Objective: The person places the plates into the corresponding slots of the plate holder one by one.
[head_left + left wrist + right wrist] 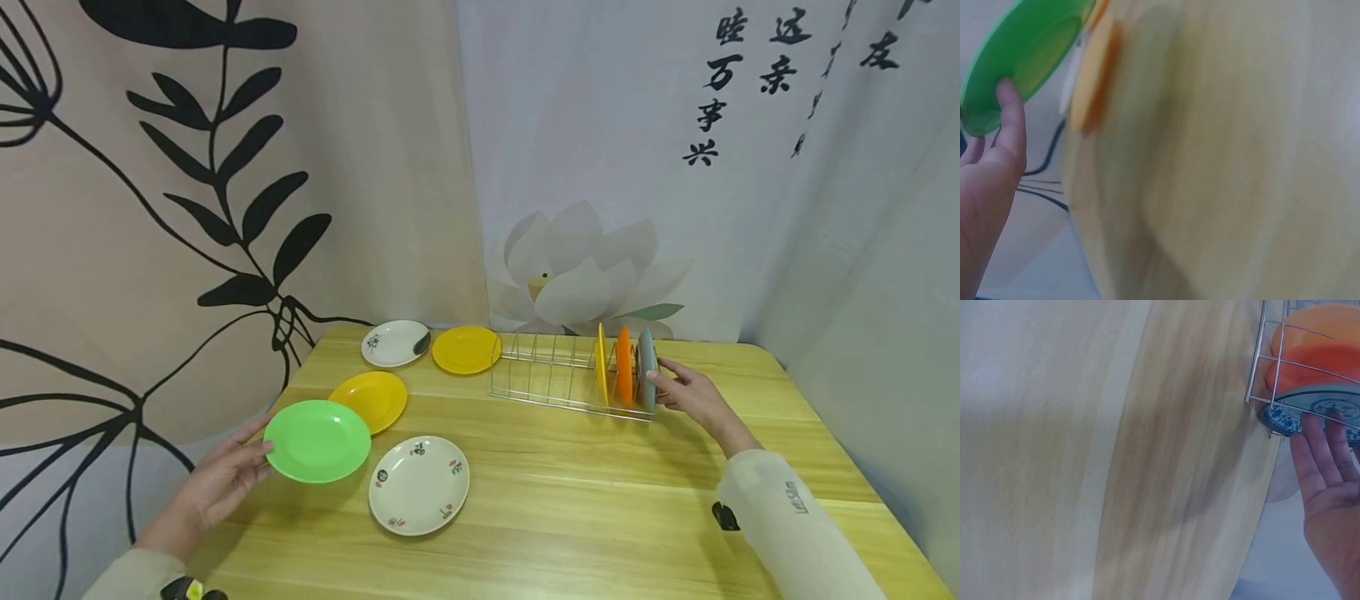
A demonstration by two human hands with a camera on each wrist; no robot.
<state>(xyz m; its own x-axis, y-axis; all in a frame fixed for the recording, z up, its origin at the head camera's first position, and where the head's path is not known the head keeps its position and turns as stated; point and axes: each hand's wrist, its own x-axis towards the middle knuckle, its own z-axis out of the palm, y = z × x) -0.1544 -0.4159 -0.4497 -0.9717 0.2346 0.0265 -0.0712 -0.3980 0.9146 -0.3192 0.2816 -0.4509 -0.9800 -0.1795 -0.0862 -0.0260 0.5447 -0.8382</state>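
My left hand holds a green plate by its left rim, raised above the table's left side. In the left wrist view a finger lies against the plate's underside. At the right end of the wire rack, my right hand grips a grey-blue plate standing on edge. The right wrist view shows its blue-and-white patterned rim with fingertips on its face; the thumb is hidden there. Beside it in the rack stand an orange plate and a yellow plate.
A white plate with small motifs lies nearest on the wooden table. Behind it lie two yellow plates, one by the green plate and one by the rack. A white plate with a dark leaf lies at the back left.
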